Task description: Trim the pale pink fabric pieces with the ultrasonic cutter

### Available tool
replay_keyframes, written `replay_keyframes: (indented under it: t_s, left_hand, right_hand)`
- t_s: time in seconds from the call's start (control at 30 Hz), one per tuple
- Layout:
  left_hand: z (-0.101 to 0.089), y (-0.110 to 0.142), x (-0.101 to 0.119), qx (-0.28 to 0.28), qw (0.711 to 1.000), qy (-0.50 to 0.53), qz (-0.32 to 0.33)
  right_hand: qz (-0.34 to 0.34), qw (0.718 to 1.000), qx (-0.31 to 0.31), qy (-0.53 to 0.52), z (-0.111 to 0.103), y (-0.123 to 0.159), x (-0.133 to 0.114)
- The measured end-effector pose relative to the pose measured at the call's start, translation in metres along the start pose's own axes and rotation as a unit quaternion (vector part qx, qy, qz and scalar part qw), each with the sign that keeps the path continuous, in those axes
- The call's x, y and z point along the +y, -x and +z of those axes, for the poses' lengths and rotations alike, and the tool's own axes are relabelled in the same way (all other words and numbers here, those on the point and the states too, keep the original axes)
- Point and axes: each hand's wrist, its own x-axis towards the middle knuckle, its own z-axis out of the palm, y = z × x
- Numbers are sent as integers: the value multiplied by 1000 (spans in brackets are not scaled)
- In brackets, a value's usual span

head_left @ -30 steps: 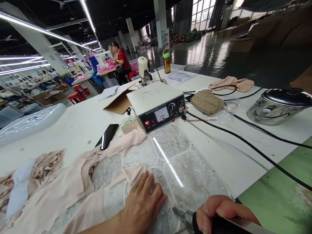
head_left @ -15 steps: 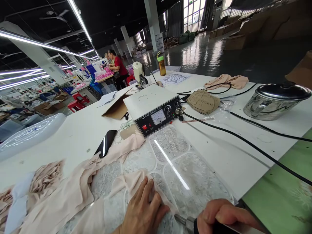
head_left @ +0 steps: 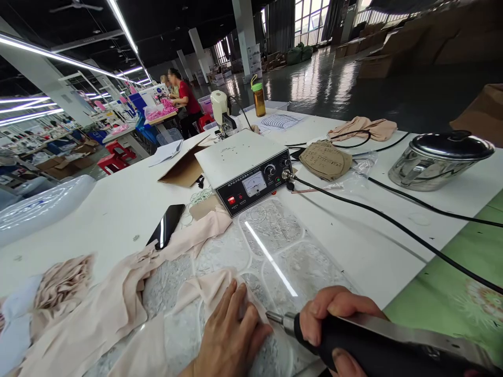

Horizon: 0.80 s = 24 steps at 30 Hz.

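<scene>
Left hand (head_left: 230, 337): palm down on the beige cloth (head_left: 198, 289), fingers (head_left: 223, 309) straight and only slightly apart, pressing rather than gripping. Cloth sits under those fingers, sticking out ahead and to their left, with a narrow edge running along their right side.

Right hand (head_left: 338, 317): fingers wrapped around the black body of the tool (head_left: 377, 345), closed on it. Metal tip (head_left: 275, 317) points left, just right of the left thumb and index finger, right by that cloth edge (can't tell if it actually touches).

Under all of it is the clear mat (head_left: 310, 267), on the white worktop (head_left: 373, 246). Second, longer beige piece (head_left: 98, 309) lies left of the left fingers, running ahead toward the unit; a gathered bundle (head_left: 65, 280) is farther left.

Ahead of the left fingers: the control unit (head_left: 253, 183), red switch (head_left: 231, 200) on its front. Black cable (head_left: 341, 196) plugs in there, passes beyond the right fingers and off to the right. Phone (head_left: 167, 225) is ahead-left of the left fingers. Brown card pieces (head_left: 326, 161) are well ahead of the right fingers, steel pot (head_left: 428, 167) ahead-right of them.
</scene>
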Motion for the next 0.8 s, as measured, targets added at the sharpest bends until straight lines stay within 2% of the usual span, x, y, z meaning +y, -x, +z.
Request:
replay_keyframes:
  t_s: [0.17,0.3,0.67,0.8]
  left_hand:
    - [2,3,1,6,1000,7,-11]
    - [2,3,2,7,1000,7,-15]
    - [1,1,1,17,1000,3,-16]
    - [2,2,1,15,1000,8,-16]
  right_hand:
    - [-32,998,-41,44,4,-8,9]
    - [-43,997,-26,52,5,-9,12]
    - [-36,994,-83,61,1,-9,13]
    - [-30,997,-41,55,11,-8,11]
